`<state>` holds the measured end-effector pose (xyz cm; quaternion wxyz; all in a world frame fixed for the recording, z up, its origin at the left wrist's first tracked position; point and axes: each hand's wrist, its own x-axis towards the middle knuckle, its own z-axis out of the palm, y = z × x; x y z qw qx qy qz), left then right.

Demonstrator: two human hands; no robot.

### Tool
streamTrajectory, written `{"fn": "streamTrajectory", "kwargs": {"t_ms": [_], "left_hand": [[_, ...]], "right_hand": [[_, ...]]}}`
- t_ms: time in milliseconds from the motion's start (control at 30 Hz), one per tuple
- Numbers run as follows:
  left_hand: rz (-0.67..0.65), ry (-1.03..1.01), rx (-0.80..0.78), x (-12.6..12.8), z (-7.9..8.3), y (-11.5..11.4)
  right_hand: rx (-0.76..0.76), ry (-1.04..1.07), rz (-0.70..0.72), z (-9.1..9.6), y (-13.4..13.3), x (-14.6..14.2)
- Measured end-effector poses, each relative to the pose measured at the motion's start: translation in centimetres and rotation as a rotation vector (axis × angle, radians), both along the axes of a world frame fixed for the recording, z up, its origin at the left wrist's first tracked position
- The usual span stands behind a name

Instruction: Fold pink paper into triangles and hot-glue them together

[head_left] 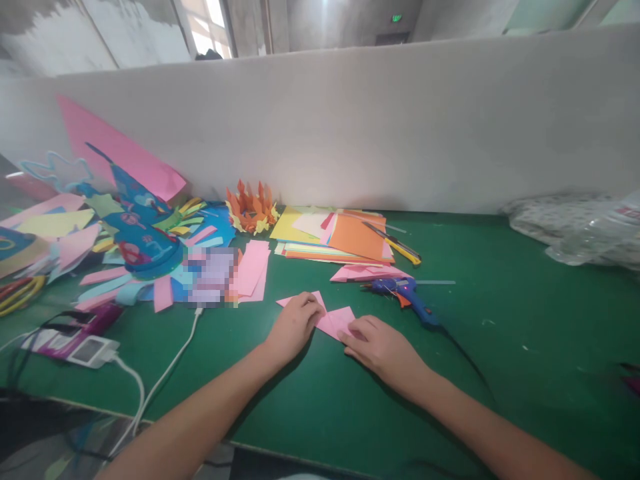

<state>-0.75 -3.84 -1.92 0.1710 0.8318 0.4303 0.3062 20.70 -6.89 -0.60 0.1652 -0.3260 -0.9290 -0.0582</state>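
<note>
A folded sheet of pink paper (332, 324) lies on the green tabletop, with pointed flaps showing between and behind my hands. My left hand (299, 321) presses on its left part, fingers curled and closed on the paper. At its right end my right hand (376, 341) grips the edge between thumb and fingers. Part of the paper is hidden under both hands. Just beyond lies another folded pink paper piece (371, 272). To the right of it is a blue glue gun (404, 292) with an orange trigger, its cord trailing toward the right.
Behind are stacked coloured paper sheets (367, 235), a yellow utility knife (403, 252) and an orange paper crown (253, 208). A blue cone hat (145, 240) stands left, near a power strip (75, 347) and white cables. A plastic bottle (600, 230) lies right.
</note>
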Motion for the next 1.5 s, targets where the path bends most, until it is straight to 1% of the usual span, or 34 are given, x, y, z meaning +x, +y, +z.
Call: {"fn": "streamTrajectory", "kwargs": {"t_ms": [267,400,533,733,933,1167,1300,1367,1500], "left_hand": [[-0.038,0.035,-0.015,-0.1,1.1,-0.7],[-0.004,0.038,-0.053,0.0,1.0,-0.9],[0.033,0.026,-0.092,0.2,0.8,-0.7],[0.066,-0.056,-0.166,0.3,0.7,-0.2],[0.058,-0.075,-0.141,0.3,0.5,0.2],[0.071,-0.034,-0.137,0.5,0.8,-0.2],[0.062,-0.001,-0.137,0.6,1.1,-0.3],[0.052,-0.002,-0.142,0.5,1.3,-0.1],[0.070,0.007,-0.146,-0.4,1.6,0.9]], "right_hand": [[-0.017,0.002,-0.005,0.1,-0.1,0.1],[-0.032,-0.016,-0.010,0.0,-0.1,0.1],[-0.017,-0.011,-0.008,0.1,-0.1,0.1],[-0.011,-0.008,-0.018,0.2,-0.2,0.0],[-0.010,0.021,-0.020,0.1,-0.2,0.1],[-0.030,-0.003,-0.028,0.1,-0.3,0.1],[-0.060,-0.006,-0.040,0.3,-0.5,0.1],[-0.100,0.025,-0.047,0.5,-0.5,0.1],[-0.205,0.132,0.022,0.9,-0.6,-0.1]]}}
